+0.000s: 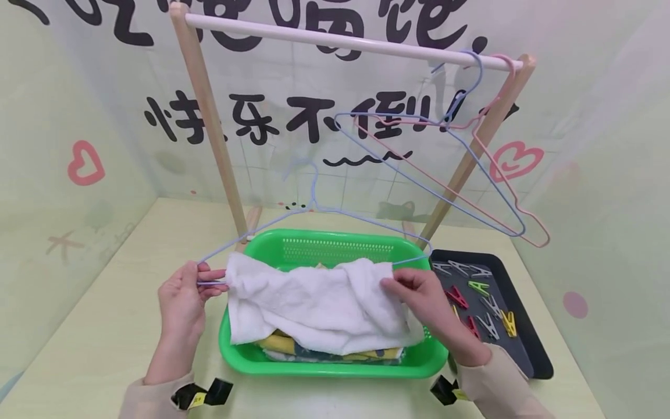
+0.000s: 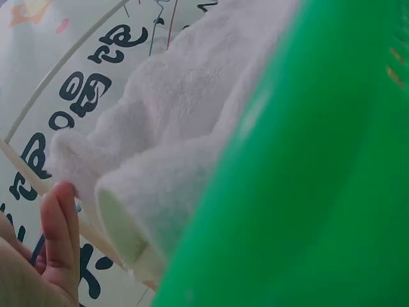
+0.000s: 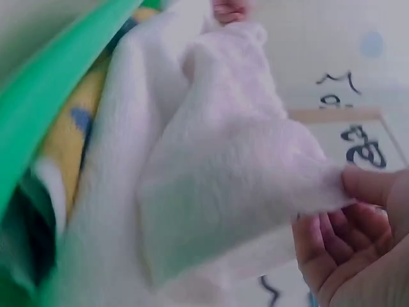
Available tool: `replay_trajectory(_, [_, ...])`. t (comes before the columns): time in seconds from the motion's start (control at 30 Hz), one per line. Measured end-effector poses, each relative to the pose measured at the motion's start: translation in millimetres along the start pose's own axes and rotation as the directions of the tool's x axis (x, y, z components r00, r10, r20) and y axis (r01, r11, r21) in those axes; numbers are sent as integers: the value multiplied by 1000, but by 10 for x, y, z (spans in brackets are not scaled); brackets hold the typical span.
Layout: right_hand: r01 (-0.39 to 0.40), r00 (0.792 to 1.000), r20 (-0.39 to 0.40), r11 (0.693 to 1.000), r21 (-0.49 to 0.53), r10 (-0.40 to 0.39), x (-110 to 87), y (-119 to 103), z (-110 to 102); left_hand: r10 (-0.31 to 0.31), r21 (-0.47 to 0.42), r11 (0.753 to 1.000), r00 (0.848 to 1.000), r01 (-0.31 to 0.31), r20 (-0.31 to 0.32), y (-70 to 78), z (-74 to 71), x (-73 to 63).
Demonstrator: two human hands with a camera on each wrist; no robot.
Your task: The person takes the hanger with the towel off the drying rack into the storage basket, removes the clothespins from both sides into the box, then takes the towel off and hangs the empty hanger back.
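Observation:
A white towel [image 1: 319, 302] hangs folded over the lower bar of a blue wire hanger [image 1: 361, 216], above a green basket [image 1: 335, 369]. My left hand [image 1: 183, 297] grips the hanger's left corner beside the towel's edge. With thumb and fingers, my right hand [image 1: 426, 297] pinches the towel's upper right edge; in the right wrist view the towel [image 3: 223, 153] is drawn to a point at the thumb. The hanger's right corner sticks out past the towel behind that hand. Most of the lower bar is hidden by the towel.
Folded yellow patterned cloth [image 1: 282, 344] lies in the basket under the towel. Behind stands a wooden rack with a white rail [image 1: 324, 39], bearing a blue hanger [image 1: 484, 169] and a pink hanger [image 1: 534, 218]. At right, a dark tray [image 1: 536, 349] holds several coloured clothespins [image 1: 508, 323].

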State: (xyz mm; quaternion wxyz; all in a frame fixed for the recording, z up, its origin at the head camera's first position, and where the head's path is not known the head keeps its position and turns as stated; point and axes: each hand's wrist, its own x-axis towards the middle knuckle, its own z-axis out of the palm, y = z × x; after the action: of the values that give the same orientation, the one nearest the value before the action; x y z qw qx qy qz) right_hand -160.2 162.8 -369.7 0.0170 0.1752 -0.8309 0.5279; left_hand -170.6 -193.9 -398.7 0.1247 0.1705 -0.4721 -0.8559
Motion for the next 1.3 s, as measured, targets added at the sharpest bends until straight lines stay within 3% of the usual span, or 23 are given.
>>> replay_trajectory(0.03, [124,992,32,991,-57,-122,-6,-3,41,-22,11,1000,999,23,-38,-6,29,-5])
replay_trajectory(0.07, [262,964,79,957,-121,-253,-20,-9,78,-47,7,999,996,47,-70,-10,57,-8])
replay_trajectory(0.1, [398,916,137,899,-186,-377,-39,-14,112,-76,-10,997,992,75,-99,-12,84,-8])
replay_trajectory(0.13, [521,852,198,818,-242,-484,-61,-14,142,-110,-36,994,987,107,-119,-13,110,-7])
replay_trajectory(0.2, [682,730,318,668,-296,-605,-110,-21,185,-167,-96,983,977,154,-136,-8,153,3])
replay_trajectory(0.23, [721,692,362,615,-318,-624,-130,-22,199,-183,-115,979,972,167,-146,-3,171,12])
replay_trajectory(0.27, [743,669,399,575,-342,-627,-153,-25,206,-192,-130,976,969,172,-154,3,185,24])
replay_trajectory(0.33, [769,639,464,523,-367,-614,-197,-28,205,-209,-156,970,963,184,-168,20,202,48])
replay_trajectory(0.53, [808,589,606,391,-441,-535,-315,-34,116,-256,-287,938,947,194,-194,79,156,139])
replay_trajectory(0.57, [810,586,623,372,-453,-518,-331,-28,95,-262,-321,927,945,191,-193,88,141,154])
replay_trajectory(0.63, [804,594,643,366,-468,-483,-357,-7,47,-263,-373,911,945,177,-193,104,107,182])
replay_trajectory(0.77, [780,624,652,392,-488,-431,-384,42,-44,-265,-405,899,944,168,-198,122,59,219])
replay_trajectory(0.87, [779,622,668,407,-476,-409,-385,86,-66,-272,-399,901,938,171,-213,125,39,235])
replay_trajectory(0.93, [765,633,664,456,-455,-398,-373,124,-72,-277,-389,904,936,178,-217,116,30,238])
replay_trajectory(1.03, [688,692,618,601,-407,-373,-331,222,-95,-231,-312,937,950,160,-208,69,26,226])
replay_trajectory(1.1, [580,758,557,742,-337,-339,-295,288,-119,-189,-253,958,961,136,-201,33,31,200])
replay_trajectory(1.17, [441,829,486,858,-263,-277,-257,334,-135,-139,-201,975,970,98,-198,7,41,171])
replay_trajectory(1.23, [285,895,404,940,-186,-192,-221,334,-142,-94,-151,986,978,67,-185,3,45,142])
replay_trajectory(1.3, [104,947,315,988,-117,-62,-187,291,-149,-69,-120,992,981,48,-184,9,48,124])
